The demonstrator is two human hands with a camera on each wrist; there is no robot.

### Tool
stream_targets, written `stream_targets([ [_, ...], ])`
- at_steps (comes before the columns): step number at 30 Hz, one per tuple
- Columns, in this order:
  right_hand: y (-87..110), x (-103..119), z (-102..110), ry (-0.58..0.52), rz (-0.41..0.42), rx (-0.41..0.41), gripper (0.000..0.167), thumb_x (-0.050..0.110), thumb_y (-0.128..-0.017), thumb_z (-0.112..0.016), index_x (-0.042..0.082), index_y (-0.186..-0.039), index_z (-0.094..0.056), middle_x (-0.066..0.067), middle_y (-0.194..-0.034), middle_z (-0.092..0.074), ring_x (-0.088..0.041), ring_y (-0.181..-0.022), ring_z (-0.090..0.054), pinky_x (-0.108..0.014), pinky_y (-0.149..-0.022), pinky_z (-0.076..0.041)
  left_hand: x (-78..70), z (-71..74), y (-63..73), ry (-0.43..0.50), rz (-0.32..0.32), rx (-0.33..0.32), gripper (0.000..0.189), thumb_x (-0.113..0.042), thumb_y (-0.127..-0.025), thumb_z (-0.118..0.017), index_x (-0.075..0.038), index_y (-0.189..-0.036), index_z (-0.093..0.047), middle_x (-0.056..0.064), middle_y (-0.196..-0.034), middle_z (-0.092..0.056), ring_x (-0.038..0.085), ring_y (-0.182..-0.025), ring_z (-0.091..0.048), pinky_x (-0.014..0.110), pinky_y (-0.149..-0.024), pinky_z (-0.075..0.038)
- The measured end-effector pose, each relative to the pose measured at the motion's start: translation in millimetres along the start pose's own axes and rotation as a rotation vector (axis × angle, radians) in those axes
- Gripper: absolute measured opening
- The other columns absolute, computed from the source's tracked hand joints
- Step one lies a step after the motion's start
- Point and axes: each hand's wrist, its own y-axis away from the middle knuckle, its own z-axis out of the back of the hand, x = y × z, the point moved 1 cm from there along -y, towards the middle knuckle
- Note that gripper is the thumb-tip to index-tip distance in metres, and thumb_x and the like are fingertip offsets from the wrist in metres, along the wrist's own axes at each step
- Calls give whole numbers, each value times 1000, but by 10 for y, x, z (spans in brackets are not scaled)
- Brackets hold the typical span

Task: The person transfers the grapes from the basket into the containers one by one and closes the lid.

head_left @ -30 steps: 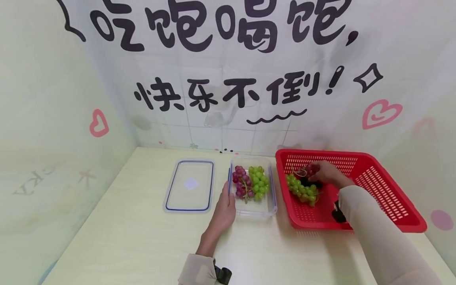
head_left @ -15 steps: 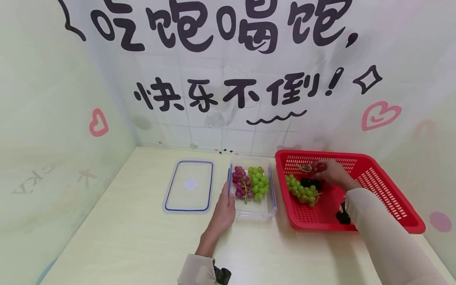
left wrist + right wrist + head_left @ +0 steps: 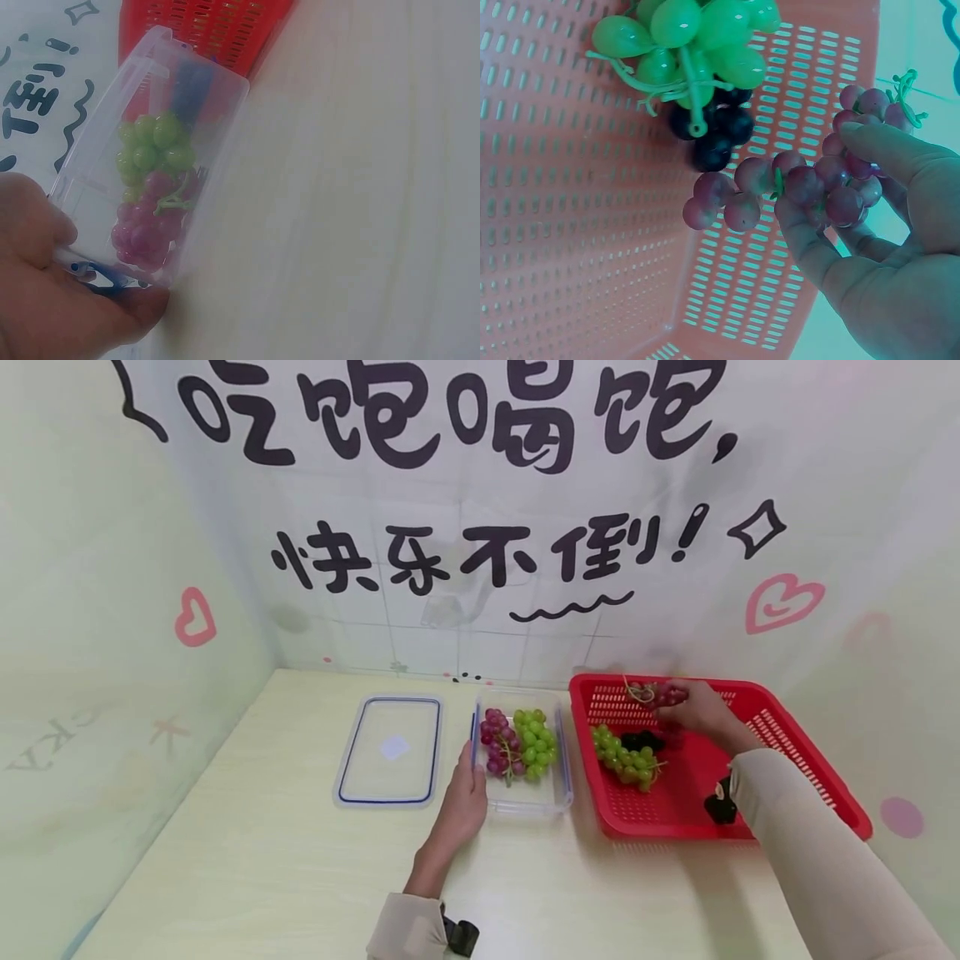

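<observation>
My left hand (image 3: 461, 802) grips the near left wall of a clear plastic container (image 3: 523, 807). Inside lie a purple-red bunch of grapes (image 3: 498, 745) and a green bunch of grapes (image 3: 536, 745), side by side. Between the thumb and fingers of my right hand (image 3: 705, 708) is another red bunch of grapes (image 3: 832, 184), lifted near the back wall of the red basket (image 3: 693, 785). Below it in the basket rest green grapes (image 3: 626, 760) and black grapes (image 3: 714, 139). The right wrist view shows the held bunch hanging past the fingertips.
A clear lid (image 3: 386, 718) with a blue seal lies flat on the pale table (image 3: 300, 860), left of the container. The basket stands close at the container's right. Behind everything rises a wall sheet (image 3: 420, 635) with black lettering.
My right hand has raised the red grapes up toward the basket's back rim. The left hand keeps its hold on the container. The head view has shifted slightly.
</observation>
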Motion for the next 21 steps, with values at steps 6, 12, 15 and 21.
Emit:
stream_targets([
  [6,28,116,54,-2,-38,12,56,20,-96,-65,-2,-143,-43,-28,-130,-49,-38,-113,-49,-37,-84,-59,6,5,-4,7,10,10,55,-15,-109,-27,0,-158,-7,27,-161,-17,41,-149,-16,57,-121,-18],
  [12,44,276,101,-57,-31,13,57,22,-95,-68,0,-143,-44,-26,-134,-49,-36,-116,-48,-36,-88,-58,-17,17,-27,3,-8,4,55,-13,-108,-28,3,-157,-8,29,-160,-18,42,-149,-17,58,-121,-18],
  [15,72,340,121,-77,-14,6,56,22,-95,-68,1,-142,-45,-25,-134,-51,-35,-115,-49,-34,-89,-58,-23,17,-27,5,-8,5,55,-13,-108,-28,3,-157,-8,29,-160,-18,42,-149,-17,58,-121,-18],
  [21,146,470,164,-133,-21,-10,56,23,-94,-68,4,-142,-46,-22,-132,-53,-33,-115,-51,-35,-90,-58,-18,3,-11,7,-13,8,55,-12,-108,-27,4,-157,-7,30,-160,-18,43,-149,-17,58,-121,-17],
])
